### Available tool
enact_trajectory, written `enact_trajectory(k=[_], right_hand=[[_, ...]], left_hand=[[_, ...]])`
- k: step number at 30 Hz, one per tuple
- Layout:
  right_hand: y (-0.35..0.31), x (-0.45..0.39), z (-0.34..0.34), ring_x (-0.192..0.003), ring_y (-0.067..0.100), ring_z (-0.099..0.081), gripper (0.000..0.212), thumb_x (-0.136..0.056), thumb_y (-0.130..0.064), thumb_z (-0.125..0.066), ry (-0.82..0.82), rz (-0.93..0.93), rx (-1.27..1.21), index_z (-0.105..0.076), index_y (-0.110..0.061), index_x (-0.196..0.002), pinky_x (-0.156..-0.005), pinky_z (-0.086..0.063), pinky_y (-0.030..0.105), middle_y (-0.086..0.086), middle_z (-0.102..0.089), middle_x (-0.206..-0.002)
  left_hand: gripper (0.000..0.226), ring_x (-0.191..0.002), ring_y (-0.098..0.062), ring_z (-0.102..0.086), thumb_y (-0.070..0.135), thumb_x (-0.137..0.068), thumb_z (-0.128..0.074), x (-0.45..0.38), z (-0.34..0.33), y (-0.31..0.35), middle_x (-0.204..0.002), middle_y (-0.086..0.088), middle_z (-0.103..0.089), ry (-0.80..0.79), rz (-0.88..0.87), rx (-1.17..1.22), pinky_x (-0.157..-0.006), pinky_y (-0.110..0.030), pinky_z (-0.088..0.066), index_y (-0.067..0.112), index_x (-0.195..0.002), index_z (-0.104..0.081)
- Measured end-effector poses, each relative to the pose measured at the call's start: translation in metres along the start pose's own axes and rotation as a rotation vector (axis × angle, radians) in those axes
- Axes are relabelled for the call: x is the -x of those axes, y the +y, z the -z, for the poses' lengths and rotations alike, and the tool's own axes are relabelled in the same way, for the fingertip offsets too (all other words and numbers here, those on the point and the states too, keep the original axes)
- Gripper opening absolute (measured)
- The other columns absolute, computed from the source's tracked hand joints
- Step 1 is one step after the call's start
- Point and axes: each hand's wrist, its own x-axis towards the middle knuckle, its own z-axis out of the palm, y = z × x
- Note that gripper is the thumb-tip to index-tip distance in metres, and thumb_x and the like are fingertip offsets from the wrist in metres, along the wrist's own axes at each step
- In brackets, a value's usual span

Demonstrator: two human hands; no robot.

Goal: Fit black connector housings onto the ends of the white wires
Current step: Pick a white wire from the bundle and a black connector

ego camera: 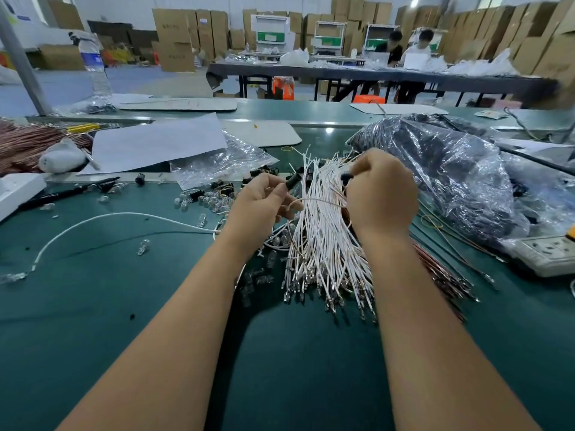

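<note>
A thick bundle of white wires (323, 244) with metal terminals lies on the green mat in the middle. My left hand (261, 206) pinches a black connector housing (292, 181) between thumb and fingers, and a thin white wire (314, 200) loops from it across to the right. My right hand (381, 191) hovers over the bundle with fingers curled, pinching a second small black housing (346, 176) at that wire's other end. More black housings (222, 186) are scattered behind my left hand.
A clear bag full of black parts (435, 169) sits at the right, with a power strip (547, 251) beside it. Small glass bulbs (202, 203) litter the mat, and a finished wire with a bulb (93, 223) curves at the left. Paper sheets (158, 141) and copper-coloured wires (25, 141) lie far left.
</note>
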Motion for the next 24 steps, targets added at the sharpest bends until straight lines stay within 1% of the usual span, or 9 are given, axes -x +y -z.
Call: enact_trajectory(k=[2, 4, 7, 12, 14, 16, 19, 21, 24], right_hand=[[0.023, -0.006, 0.004, -0.082, 0.024, -0.057, 0.023, -0.084, 0.001, -0.050, -0.113, -0.156, 0.183, -0.065, -0.012, -0.095, -0.060, -0.038, 0.026, 0.005, -0.064, -0.093], [0.037, -0.007, 0.004, -0.084, 0.030, -0.057, 0.005, -0.084, -0.009, -0.054, -0.335, -0.280, 0.321, -0.059, -0.010, -0.086, -0.066, -0.040, 0.031, 0.010, -0.060, -0.088], [0.037, -0.004, 0.001, -0.086, 0.031, -0.057, 0.016, -0.082, -0.011, -0.056, -0.454, -0.324, 0.387, -0.047, -0.012, -0.069, -0.068, -0.039, 0.032, 0.010, -0.056, -0.080], [0.035, -0.004, 0.001, -0.068, 0.028, -0.051, 0.017, -0.080, -0.002, -0.054, -0.392, -0.299, 0.418, -0.047, -0.010, -0.066, -0.052, -0.030, 0.024, 0.007, -0.051, -0.067], [0.034, -0.004, 0.002, -0.074, 0.031, -0.054, 0.007, -0.083, -0.002, -0.052, -0.309, -0.290, 0.375, -0.052, -0.007, -0.078, -0.055, -0.034, 0.028, 0.008, -0.054, -0.073], [0.031, -0.003, 0.004, -0.081, 0.032, -0.056, 0.017, -0.087, 0.002, -0.046, -0.148, -0.259, 0.328, -0.052, -0.003, -0.102, -0.060, -0.037, 0.034, 0.013, -0.059, -0.088], [0.024, -0.003, 0.004, -0.077, 0.026, -0.052, 0.025, -0.090, 0.011, -0.040, 0.072, -0.064, 0.191, -0.052, -0.001, -0.107, -0.058, -0.034, 0.029, 0.013, -0.058, -0.090], [0.013, -0.001, -0.001, -0.081, 0.023, -0.051, 0.032, -0.085, 0.017, -0.038, 0.089, 0.147, 0.110, -0.057, -0.001, -0.105, -0.066, -0.037, 0.024, 0.012, -0.058, -0.088], [-0.012, 0.013, -0.017, -0.080, 0.020, -0.051, 0.029, -0.083, 0.019, -0.045, 0.028, 0.346, -0.035, -0.060, -0.001, -0.097, -0.070, -0.040, 0.024, 0.007, -0.056, -0.083]], left_hand=[[0.013, -0.058, -0.010, -0.057, 0.010, -0.102, -0.043, 0.000, 0.000, 0.000, -0.070, -0.002, -0.067, 0.005, -0.009, -0.017, -0.053, -0.018, -0.044, 0.010, -0.094, -0.053], [0.012, -0.053, -0.009, -0.051, 0.011, -0.102, -0.044, -0.001, 0.000, -0.001, -0.065, -0.002, -0.062, 0.050, -0.020, -0.023, -0.050, -0.017, -0.040, 0.009, -0.094, -0.054], [0.011, -0.048, -0.005, -0.045, 0.014, -0.100, -0.048, -0.003, 0.003, -0.003, -0.064, 0.000, -0.058, 0.146, -0.029, -0.066, -0.048, -0.016, -0.036, 0.009, -0.097, -0.057], [0.011, -0.041, -0.001, -0.037, 0.016, -0.098, -0.053, -0.005, 0.008, -0.006, -0.063, 0.001, -0.060, 0.178, -0.061, -0.113, -0.042, -0.015, -0.031, 0.016, -0.089, -0.060], [0.011, -0.040, -0.001, -0.037, 0.016, -0.097, -0.055, -0.005, 0.010, -0.007, -0.064, 0.002, -0.063, 0.171, -0.067, -0.147, -0.041, -0.014, -0.033, 0.018, -0.088, -0.061], [0.012, -0.045, -0.001, -0.048, 0.016, -0.096, -0.057, -0.005, 0.013, -0.009, -0.067, 0.004, -0.067, 0.171, -0.076, -0.168, -0.047, -0.015, -0.042, 0.021, -0.086, -0.062], [0.013, -0.063, -0.003, -0.061, 0.016, -0.093, -0.062, -0.006, 0.020, -0.010, -0.075, 0.004, -0.069, 0.207, -0.100, -0.194, -0.065, -0.021, -0.052, 0.025, -0.085, -0.065], [0.011, -0.066, -0.010, -0.059, 0.017, -0.092, -0.063, -0.007, 0.024, -0.011, -0.079, 0.000, -0.070, 0.237, -0.119, -0.227, -0.064, -0.025, -0.051, 0.025, -0.086, -0.067], [0.009, -0.065, -0.009, -0.057, 0.016, -0.093, -0.062, -0.007, 0.030, -0.014, -0.083, -0.005, -0.070, 0.265, -0.133, -0.246, -0.063, -0.019, -0.048, 0.022, -0.089, -0.068]])
